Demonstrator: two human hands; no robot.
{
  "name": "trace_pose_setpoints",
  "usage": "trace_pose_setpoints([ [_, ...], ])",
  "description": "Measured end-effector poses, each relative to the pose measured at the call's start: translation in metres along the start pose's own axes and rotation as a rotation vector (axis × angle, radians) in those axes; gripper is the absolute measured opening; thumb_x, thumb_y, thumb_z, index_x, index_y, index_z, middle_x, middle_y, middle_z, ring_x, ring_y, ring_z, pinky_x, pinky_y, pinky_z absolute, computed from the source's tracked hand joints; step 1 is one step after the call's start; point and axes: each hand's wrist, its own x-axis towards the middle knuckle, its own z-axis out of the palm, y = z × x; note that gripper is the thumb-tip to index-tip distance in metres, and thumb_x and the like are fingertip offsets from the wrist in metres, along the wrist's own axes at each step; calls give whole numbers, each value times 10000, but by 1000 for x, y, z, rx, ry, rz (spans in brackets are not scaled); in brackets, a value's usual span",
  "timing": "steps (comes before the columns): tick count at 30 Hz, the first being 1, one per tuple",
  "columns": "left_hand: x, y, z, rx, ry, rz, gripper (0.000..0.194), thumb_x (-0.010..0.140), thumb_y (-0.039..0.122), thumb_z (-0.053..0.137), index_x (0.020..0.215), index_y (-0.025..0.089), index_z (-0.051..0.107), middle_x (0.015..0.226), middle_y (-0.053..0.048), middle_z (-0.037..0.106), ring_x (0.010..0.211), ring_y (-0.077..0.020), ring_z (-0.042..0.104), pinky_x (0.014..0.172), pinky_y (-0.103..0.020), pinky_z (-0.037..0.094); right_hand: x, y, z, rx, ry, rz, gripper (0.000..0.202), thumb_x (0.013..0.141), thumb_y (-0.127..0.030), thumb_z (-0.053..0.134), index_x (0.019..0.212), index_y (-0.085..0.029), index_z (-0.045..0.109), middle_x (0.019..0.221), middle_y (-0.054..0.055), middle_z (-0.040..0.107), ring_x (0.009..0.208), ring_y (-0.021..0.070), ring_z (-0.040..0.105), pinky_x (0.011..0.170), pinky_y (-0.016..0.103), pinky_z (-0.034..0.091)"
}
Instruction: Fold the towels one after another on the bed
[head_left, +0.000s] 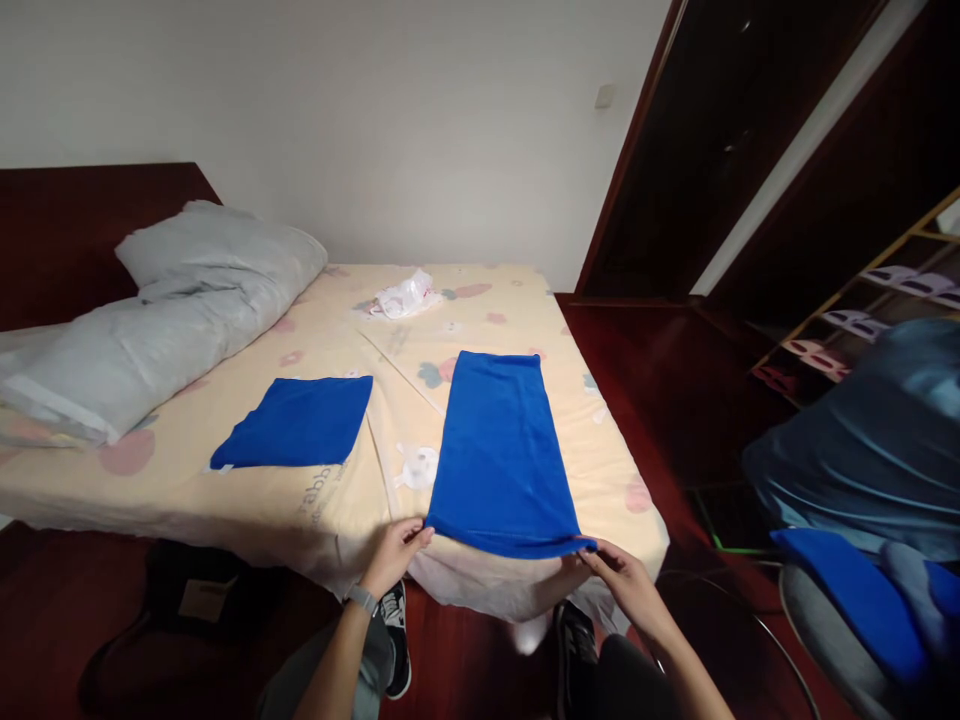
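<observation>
Long blue cloth is lying on the bed just beyond our hands, the left hand pinching its near-left corner, the right hand pinching its near-right. We are doing best by keeping both corners level, evenly taut; the cloth is looking flat and plain, its near edge rumpling slightly.

The sheet is pale yellow, printed with pink motifs, blue-green leaves, a white rabbit face and grey lettering. On the sheet, the long cloth and the smaller cloth are plain blue, the quilt at its left pale grey, the bag near its far edge white.
</observation>
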Motion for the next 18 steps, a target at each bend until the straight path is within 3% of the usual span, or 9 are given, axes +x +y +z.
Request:
trace_pose_setpoints([
  [2, 2, 3, 1, 49, 97, 57, 331, 864, 478, 617, 737, 177, 669, 854, -54, 648, 822, -201, 615, 730, -280, 471, 3, 2, 3, -30, 74, -27, 453, 760, -611, 686, 857, -173, 754, 942, 107, 716, 992, 286, 642, 899, 377, 518],
  [5, 5, 10, 3, 62, 189, 114, 334, 866, 497, 622, 785, 177, 676, 1017, -80, 640, 901, -204, 614, 767, -277, 466, 8, 0, 6, -57, 166, -63, 476, 767, -620, 673, 942, -182, 741, 1144, 113, 669, 1144, 288, 577, 941, 337, 484],
  [7, 8, 13, 5, 11, 161, 75, 357, 880, 517, 598, 805, 176, 670, 886, -57, 645, 824, -188, 614, 733, -273, 465, 10, -1, 8, -67, 169, -58, 475, 788, -626, 646, 928, -179, 723, 1067, 103, 694, 1047, 270, 620, 865, 320, 504],
  [10, 12, 11, 12, -28, 148, 7, 400, 877, 558, 570, 895, 168, 661, 698, -5, 602, 636, -155, 571, 616, -262, 444, 12, -1, 11, -98, 158, -17, 477, 799, -645, 610, 831, -175, 682, 797, 73, 708, 814, 249, 657, 727, 317, 509],
  [15, 17, -1, 21, 52, 220, -7, 442, 841, 474, 611, 1164, 172, 612, 703, 9, 605, 659, -170, 600, 644, -273, 460, 16, 10, 10, -196, 202, 68, 590, 740, -665, 619, 1054, -167, 656, 827, 89, 758, 848, 293, 702, 751, 351, 512],
  [18, 16, 1, 25, 297, 255, 16, 380, 882, 383, 561, 1210, 196, 605, 706, 7, 617, 662, -177, 621, 658, -277, 466, 17, 14, 8, -279, 224, 95, 556, 742, -666, 582, 1006, -182, 653, 823, 91, 763, 853, 298, 714, 758, 357, 510],
])
